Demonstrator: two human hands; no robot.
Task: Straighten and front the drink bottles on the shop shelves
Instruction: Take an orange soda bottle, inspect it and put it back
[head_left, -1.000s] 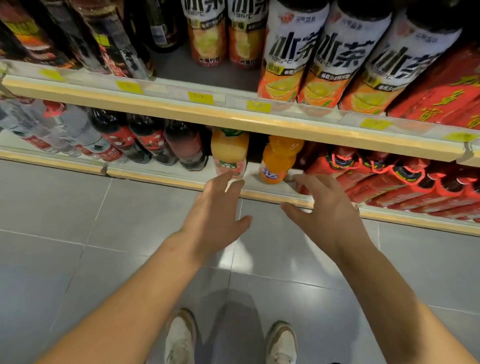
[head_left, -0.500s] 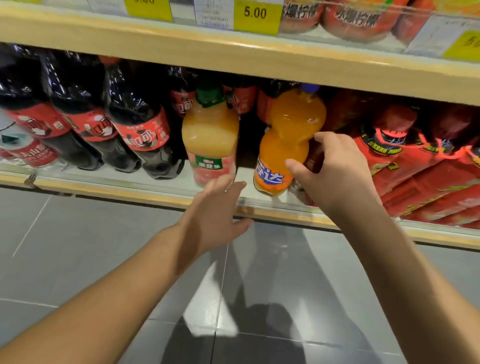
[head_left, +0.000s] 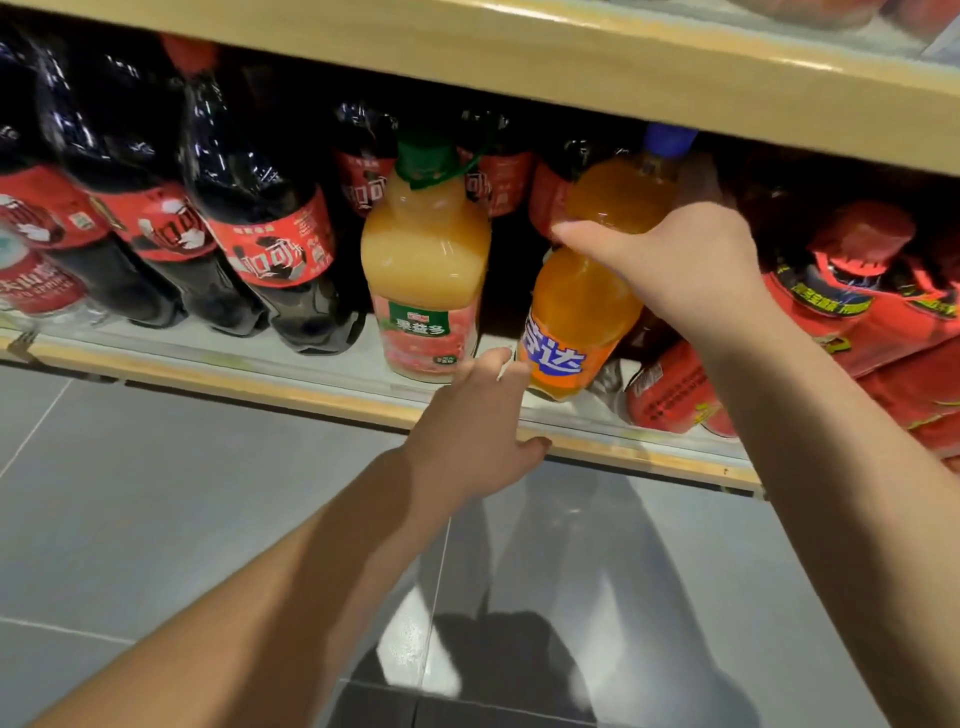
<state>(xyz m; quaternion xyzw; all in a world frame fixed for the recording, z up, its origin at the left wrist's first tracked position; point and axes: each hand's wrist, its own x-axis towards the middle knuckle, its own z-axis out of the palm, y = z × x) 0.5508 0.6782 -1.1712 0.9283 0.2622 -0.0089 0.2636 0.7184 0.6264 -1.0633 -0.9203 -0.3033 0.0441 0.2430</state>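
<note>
Right hand (head_left: 691, 265) is gripping the one orange soda (head_left: 576, 317) on the lower shelf (head_left: 208, 379).
Left hand (head_left: 470, 426) is reaching, fingers straight, at its base. The soda is leaning beside one juice bottle (head_left: 426, 270); three colas (head_left: 260, 244) are fronting left, red bottles (head_left: 857, 291) crowding right.

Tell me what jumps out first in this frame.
The bright orange soda bottle at centre, tilted, with the right hand gripping its waist. Just left of it stands a pale juice bottle with a green cap, and the left hand reaches toward the gap between their bases. Dark cola bottles with red labels fill the left of the shelf.
</note>
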